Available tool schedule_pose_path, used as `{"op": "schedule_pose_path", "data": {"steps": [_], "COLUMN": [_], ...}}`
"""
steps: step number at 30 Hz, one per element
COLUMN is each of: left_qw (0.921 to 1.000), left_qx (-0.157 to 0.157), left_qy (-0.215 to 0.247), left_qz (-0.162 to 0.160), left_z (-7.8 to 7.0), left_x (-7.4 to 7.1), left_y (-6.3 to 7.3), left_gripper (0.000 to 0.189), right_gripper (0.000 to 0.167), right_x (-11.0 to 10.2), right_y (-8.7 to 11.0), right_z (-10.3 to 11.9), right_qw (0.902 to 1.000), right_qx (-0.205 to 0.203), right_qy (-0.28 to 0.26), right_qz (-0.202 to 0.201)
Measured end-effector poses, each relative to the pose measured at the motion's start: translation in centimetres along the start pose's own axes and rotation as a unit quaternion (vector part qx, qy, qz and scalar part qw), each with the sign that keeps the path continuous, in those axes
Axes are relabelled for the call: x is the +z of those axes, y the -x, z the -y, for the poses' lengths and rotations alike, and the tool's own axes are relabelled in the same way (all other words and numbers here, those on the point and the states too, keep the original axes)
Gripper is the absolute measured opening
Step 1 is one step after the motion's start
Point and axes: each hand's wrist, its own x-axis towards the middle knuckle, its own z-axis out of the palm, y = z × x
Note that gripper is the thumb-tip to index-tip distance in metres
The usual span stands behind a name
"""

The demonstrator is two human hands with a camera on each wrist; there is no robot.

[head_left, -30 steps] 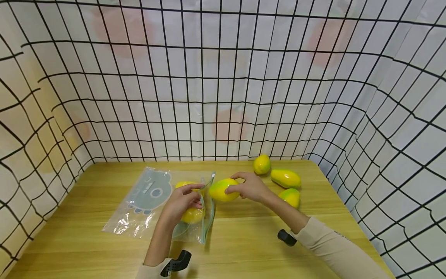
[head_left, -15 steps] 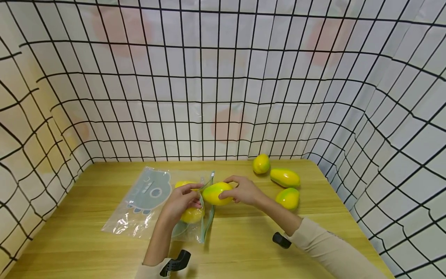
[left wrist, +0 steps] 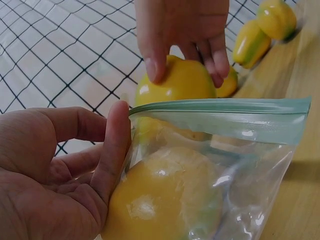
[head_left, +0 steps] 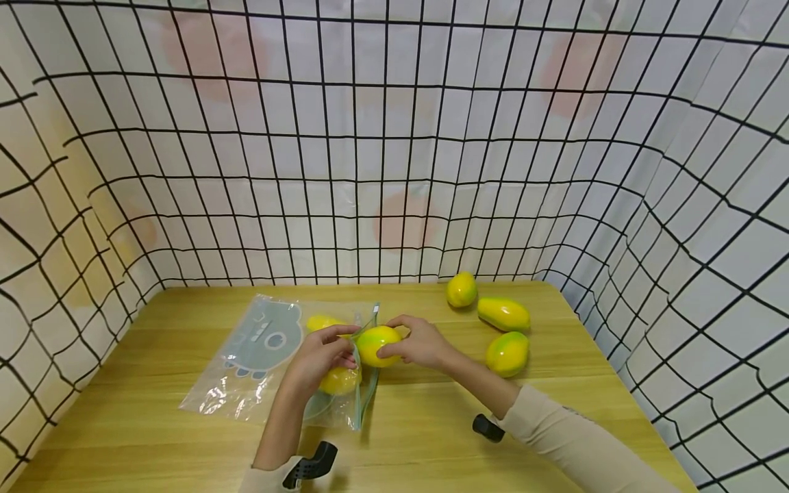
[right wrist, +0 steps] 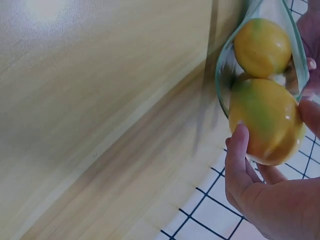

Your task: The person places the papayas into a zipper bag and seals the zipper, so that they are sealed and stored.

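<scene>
Mango [head_left: 376,345], yellow with a green flush, sits in the right hand [head_left: 421,342] at the mouth of the zip bag [head_left: 265,356]. Fingers curl over its top and the thumb [right wrist: 237,162] presses its near side, so the grip closes round the fruit. In the right wrist view the mango's leading end stands at the bag's open rim, with a second mango [right wrist: 262,46] already inside beyond it. In the left wrist view the held mango shows above the bag's green seal strip [left wrist: 220,106], not yet past it.

Left hand [head_left: 320,356] pinches the near lip of the bag mouth between thumb [left wrist: 116,145] and fingers, holding the opening apart. A mango inside the bag [left wrist: 165,200] lies just beside that thumb, against the plastic.

Relative to the bag: its mouth faces right, towards the held mango; its closed end, printed with a blue figure, lies flat to the left on the wooden table [head_left: 431,438]. Three loose mangoes lie well apart to the right of the bag: one near the table's back edge [head_left: 461,289], one beyond it [head_left: 503,314], one nearer the front [head_left: 507,353]. Bare tabletop runs in front of the bag. A gridded cloth wall [head_left: 394,157] closes the table behind the bag and on both sides.
</scene>
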Motion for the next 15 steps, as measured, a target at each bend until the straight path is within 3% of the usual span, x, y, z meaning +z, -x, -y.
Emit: {"op": "schedule_pose_path", "data": {"steps": [8,15], "left_qw": [1.0000,1.0000], "left_qx": [-0.001,0.001], "left_qy": [-0.003,-0.001], "left_qz": [-0.001,0.005], "left_z": [0.15,0.15], "left_x": [-0.06,-0.14], "left_y": [-0.07,-0.09], "left_gripper": [0.039,0.040], "right_gripper": [0.068,0.068], "right_x": [0.84,1.00], "right_y": [-0.13,-0.06], "right_z": [-0.26,-0.47], "right_qw": [1.0000,0.9982], "right_qx": [-0.003,-0.036], "right_qy": [0.005,0.048], "right_qz": [-0.004,0.006]}}
